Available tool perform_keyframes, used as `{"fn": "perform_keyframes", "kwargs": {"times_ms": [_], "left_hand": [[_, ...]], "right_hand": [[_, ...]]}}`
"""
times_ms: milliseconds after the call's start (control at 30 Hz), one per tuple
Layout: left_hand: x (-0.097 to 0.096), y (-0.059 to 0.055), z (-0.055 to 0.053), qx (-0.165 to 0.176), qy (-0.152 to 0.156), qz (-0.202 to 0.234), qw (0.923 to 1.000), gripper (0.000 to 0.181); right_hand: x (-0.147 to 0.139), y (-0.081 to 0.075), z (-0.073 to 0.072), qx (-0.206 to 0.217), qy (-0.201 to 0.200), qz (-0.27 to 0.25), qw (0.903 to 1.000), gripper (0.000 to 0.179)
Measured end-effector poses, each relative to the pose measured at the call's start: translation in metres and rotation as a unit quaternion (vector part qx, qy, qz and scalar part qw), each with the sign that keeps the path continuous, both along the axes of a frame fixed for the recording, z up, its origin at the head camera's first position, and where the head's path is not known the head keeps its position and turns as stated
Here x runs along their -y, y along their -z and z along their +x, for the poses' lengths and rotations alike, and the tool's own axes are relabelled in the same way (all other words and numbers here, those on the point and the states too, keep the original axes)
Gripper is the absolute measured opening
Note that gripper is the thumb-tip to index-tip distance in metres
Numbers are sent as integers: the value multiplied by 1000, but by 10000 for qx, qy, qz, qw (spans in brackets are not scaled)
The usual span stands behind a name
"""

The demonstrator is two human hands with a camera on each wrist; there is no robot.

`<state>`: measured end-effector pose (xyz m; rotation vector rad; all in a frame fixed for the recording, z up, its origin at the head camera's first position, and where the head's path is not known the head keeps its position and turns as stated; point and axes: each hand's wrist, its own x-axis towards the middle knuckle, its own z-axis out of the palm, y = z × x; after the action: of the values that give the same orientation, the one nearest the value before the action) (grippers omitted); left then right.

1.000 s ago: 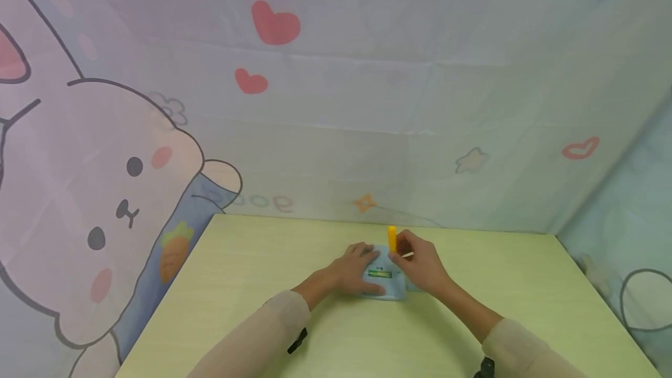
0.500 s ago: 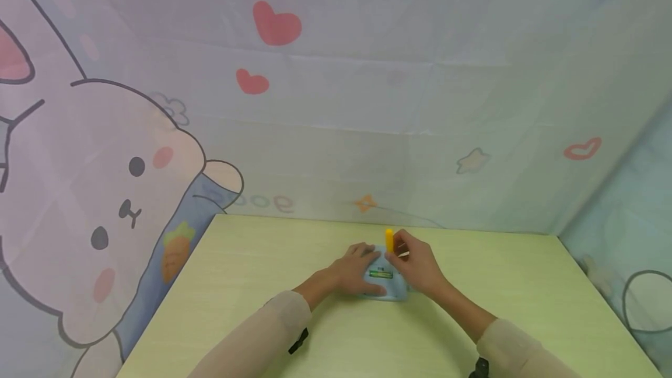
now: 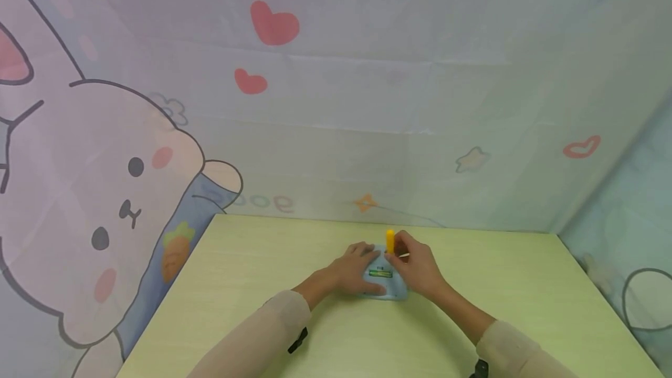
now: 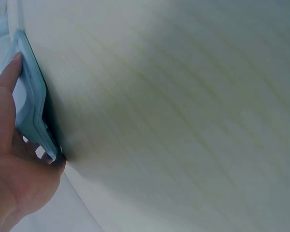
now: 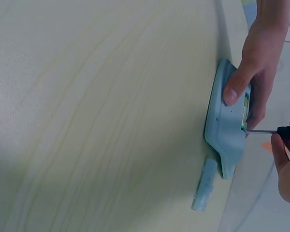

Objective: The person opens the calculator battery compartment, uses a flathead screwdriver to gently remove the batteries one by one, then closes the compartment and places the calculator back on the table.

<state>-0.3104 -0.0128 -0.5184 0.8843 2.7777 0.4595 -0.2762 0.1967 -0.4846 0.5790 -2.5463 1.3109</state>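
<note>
A light blue plastic device [image 3: 395, 289] lies on the table, with a green battery [image 3: 380, 273] in an open slot in its upper face. My left hand [image 3: 347, 271] holds it from the left, thumb pressed on the face and fingers at the far edge. Between thumb and fingers my right hand [image 3: 422, 266] pinches the yellow handle of an upright screwdriver [image 3: 390, 241]. In the right wrist view the thin metal shaft [image 5: 262, 131] meets the device right by the battery slot. The left wrist view catches only the device's side and part of the left hand.
Beside the device a small light blue ribbed piece [image 5: 204, 186] lies on the pale wooden table [image 3: 262, 249]. A printed cloth [image 3: 336, 150] with a rabbit and hearts hangs behind the table's back edge.
My right hand and the screwdriver have shifted slightly left over the device, mostly in the first half second. The left hand and the device have stayed in place.
</note>
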Motion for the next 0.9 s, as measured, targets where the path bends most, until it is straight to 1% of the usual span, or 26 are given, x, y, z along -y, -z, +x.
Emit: {"fn": "perform_keyframes", "kwargs": {"times_ms": [167, 400, 633, 833, 900], "left_hand": [[0, 0, 0, -32, 10, -25, 10000, 96], [2, 4, -1, -61, 5, -48, 10000, 97], [2, 4, -4, -50, 10, -68, 10000, 98], [1, 6, -5, -70, 15, -92, 9999, 98], [1, 6, -4, -35, 14, -67, 10000, 98]], "right_hand": [[-2, 3, 2, 7, 61, -153, 9999, 21], [-3, 9, 3, -26, 110, -323, 9994, 20], [-5, 13, 6, 169, 220, -468, 9985, 22], [-5, 14, 9, 304, 355, -288, 9985, 20], [-7, 16, 9, 297, 392, -198, 9986, 18]]}}
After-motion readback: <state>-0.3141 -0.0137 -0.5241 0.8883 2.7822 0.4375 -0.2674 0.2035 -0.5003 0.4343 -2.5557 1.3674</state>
